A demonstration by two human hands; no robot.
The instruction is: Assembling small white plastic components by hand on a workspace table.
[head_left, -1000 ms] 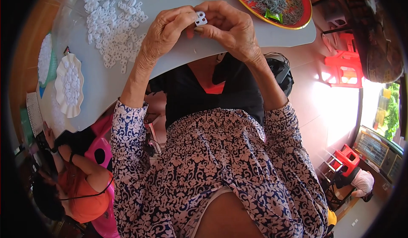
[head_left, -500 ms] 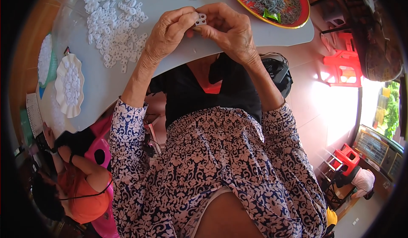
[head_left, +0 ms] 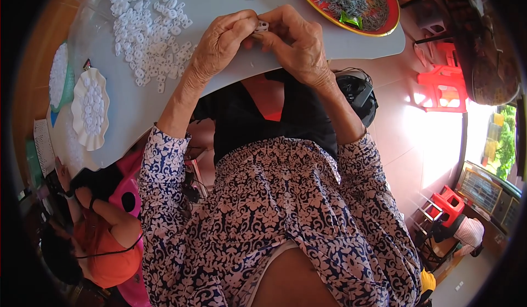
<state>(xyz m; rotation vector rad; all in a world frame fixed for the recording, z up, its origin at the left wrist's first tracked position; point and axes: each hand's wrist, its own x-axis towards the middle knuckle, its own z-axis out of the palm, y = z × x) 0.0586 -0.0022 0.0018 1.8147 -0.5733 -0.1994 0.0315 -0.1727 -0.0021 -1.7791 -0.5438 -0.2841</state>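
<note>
Apparently midway, the left hand [head_left: 224,39] and right hand [head_left: 302,46] pinch one white piece [head_left: 263,26] at upper centre, the pile [head_left: 140,30] upper left seemingly undone, the dish [head_left: 93,143] far left perhaps holding finished ones.

A loose blouse [head_left: 274,197] covers the torso, printed all over in dark navy and pale pink – curling leaves and flower shapes (close-set, hardly a plain patch anywhere). The left sleeve [head_left: 164,156] and right sleeve [head_left: 362,167] carry the same print, ending partway down the forearms. Whitish edging [head_left: 268,260] lines the neck opening; black cloth [head_left: 239,128] shows past the hem.
</note>
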